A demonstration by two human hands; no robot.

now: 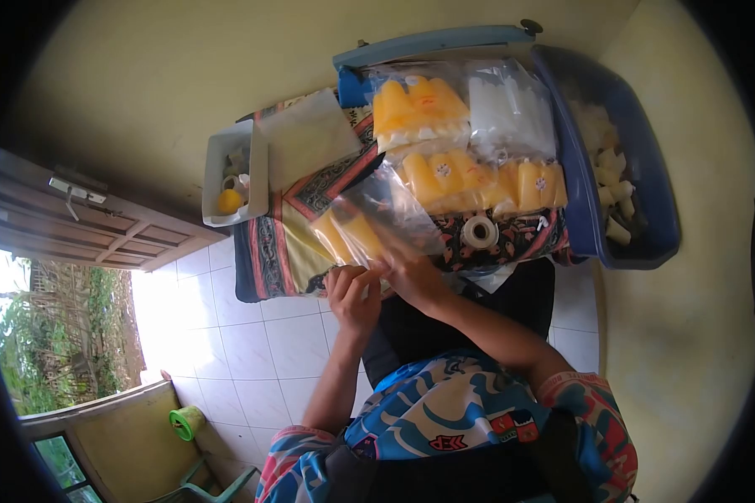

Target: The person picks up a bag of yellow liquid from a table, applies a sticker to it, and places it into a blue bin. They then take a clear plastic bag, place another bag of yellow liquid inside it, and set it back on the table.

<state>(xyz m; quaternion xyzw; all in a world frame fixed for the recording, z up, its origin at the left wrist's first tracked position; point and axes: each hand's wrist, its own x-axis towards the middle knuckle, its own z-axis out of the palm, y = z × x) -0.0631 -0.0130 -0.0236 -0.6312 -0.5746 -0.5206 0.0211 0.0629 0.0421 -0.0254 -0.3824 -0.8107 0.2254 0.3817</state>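
A clear plastic bag with yellow tube-shaped pieces inside lies near the front edge of the patterned cloth. My left hand is closed at its near edge, fingers curled and pinching the plastic. Close beside it, my right hand has its fingers bent onto the same bag, slightly blurred. The fingertips of both hands nearly meet. Just beyond are filled bags of yellow pieces, and a roll of tape lies right of my right hand.
A bag of orange-yellow pieces and a bag of white pieces lie at the back. A blue tub with pale pieces stands right. On the left are a white container and flat clear plastic sheets.
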